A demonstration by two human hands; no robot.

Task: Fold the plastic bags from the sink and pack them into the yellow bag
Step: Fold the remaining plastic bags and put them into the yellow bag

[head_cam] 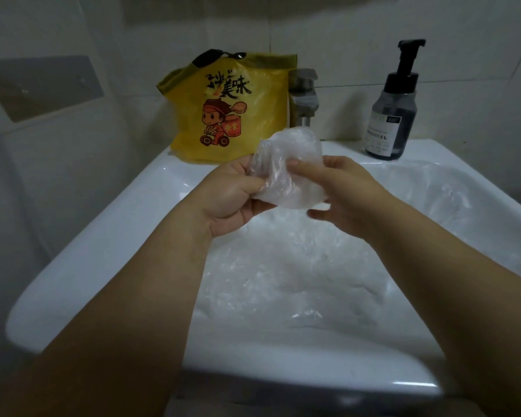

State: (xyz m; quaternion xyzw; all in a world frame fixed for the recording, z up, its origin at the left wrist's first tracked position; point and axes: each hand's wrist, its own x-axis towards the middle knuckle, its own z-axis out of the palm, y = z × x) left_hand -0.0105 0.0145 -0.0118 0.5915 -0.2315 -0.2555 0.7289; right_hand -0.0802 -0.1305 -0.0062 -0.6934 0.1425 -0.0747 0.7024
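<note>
Nearest us, the sink [118,251] holds a heap of loose plastic bags [298,281]. Above it, our left hand [229,200] and right hand [343,191] pinch one part-folded clear bag [289,164]. The yellow bag [223,109] stands behind; we judge most packing remains.

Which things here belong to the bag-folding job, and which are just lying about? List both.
Job: clear bag gripped by left hand and right hand; plastic bags piled in the sink; yellow bag on the back rim.
Lying about: pump bottle; tap.
</note>
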